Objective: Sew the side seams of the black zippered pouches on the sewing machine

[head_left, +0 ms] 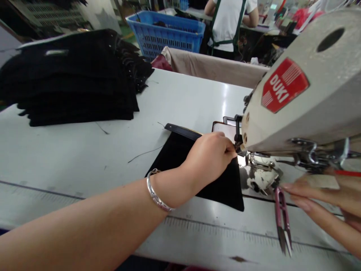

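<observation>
My left hand, with a silver bangle at the wrist, is closed in a pinch at the right edge of a black fabric piece, close to the sewing machine's presser foot. A dark band with a metal zipper runs along the fabric's far edge. The hand covers part of the cloth. On the right, my right hand has its fingers stretched out, with tape around one of them. Its fingertips are at the handle end of purple thread snips, whose blades point toward me.
A tall stack of black fabric pieces stands on the white table at the left. Beyond the table are a blue plastic basket, a beige cloth-lined bin and a person. Ruler markings run along the near edge.
</observation>
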Available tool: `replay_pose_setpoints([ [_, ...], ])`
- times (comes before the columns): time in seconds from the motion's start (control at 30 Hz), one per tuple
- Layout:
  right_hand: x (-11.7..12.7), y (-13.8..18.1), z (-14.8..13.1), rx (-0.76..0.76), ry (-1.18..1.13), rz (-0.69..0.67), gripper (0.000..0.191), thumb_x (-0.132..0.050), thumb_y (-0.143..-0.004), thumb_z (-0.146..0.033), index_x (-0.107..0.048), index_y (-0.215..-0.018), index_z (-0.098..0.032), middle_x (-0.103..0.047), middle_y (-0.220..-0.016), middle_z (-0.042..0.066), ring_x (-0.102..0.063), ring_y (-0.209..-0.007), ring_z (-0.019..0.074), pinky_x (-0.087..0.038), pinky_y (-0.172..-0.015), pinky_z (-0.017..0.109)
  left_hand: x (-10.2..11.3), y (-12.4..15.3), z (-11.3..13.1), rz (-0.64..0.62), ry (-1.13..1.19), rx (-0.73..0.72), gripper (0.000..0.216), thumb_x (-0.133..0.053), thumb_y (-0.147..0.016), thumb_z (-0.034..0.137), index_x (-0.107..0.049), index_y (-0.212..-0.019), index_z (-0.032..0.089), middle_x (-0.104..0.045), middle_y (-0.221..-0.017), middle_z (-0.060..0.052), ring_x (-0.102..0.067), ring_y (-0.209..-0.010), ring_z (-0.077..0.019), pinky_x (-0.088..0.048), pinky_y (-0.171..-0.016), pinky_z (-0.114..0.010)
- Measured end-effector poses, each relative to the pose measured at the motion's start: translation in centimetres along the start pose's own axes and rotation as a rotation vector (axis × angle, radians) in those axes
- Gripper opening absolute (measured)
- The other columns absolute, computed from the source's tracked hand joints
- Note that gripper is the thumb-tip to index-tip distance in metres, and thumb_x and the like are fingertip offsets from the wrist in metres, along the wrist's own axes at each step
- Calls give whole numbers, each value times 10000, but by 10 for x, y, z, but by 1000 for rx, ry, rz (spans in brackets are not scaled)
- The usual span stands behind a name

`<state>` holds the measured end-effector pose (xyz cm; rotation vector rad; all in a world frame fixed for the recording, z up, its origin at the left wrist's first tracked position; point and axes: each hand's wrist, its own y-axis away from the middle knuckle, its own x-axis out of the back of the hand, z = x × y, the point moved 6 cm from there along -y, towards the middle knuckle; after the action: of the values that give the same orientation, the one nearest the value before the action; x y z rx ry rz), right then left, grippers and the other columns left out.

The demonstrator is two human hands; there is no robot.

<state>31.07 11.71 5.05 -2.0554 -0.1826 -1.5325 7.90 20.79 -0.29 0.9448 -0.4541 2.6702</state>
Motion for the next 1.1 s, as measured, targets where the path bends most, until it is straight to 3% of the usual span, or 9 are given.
replay_pose_setpoints([
  [0.13,-8,-11,-9,76,-10,-57,483,-672,-866,-303,-632,-1275,-556,-759,-1126,-38,-730,-1008,274,-567,-984,472,-1,-1,1,-20,-10,-3,133,-695,-855,117,-788,-779,174,-703,-782,-44,-645,-702,-184,-502,-681,-317],
  [0.37,-14,-21,-24,148,-39,-32,573,-682,-885,-234,-564,-1355,-539,-768,-1084,-68,-748,-929,221,-609,-874,404,-2,-1,1,-31,-37,-14,138,-699,-882,164,-781,-771,168,-699,-779,-47,-633,-694,-180,-485,-677,-314],
  [0.47,-21,-21,-26,186,-46,-71,493,-673,-895,-283,-589,-1338,-480,-762,-1115,-84,-750,-928,208,-620,-783,364,-2,-1,2,-30,-46,-4,135,-708,-880,175,-779,-765,169,-698,-774,-46,-632,-694,-181,-483,-673,-313],
  [0.67,-22,-23,-25,201,-17,-99,270,-596,-936,-296,-664,-1180,-391,-762,-1092,-86,-742,-929,208,-575,-879,328,-1,-1,3,-35,-38,-7,122,-715,-874,165,-782,-771,169,-697,-774,-43,-622,-687,-177,-473,-665,-311],
  [1.1,-25,-27,-28,357,14,-78,216,-564,-970,-250,-657,-1165,-258,-745,-1064,-26,-718,-901,184,-539,-870,294,0,0,1,-7,-30,6,122,-730,-860,155,-770,-745,165,-688,-759,-26,-610,-676,-154,-455,-647,-287],
])
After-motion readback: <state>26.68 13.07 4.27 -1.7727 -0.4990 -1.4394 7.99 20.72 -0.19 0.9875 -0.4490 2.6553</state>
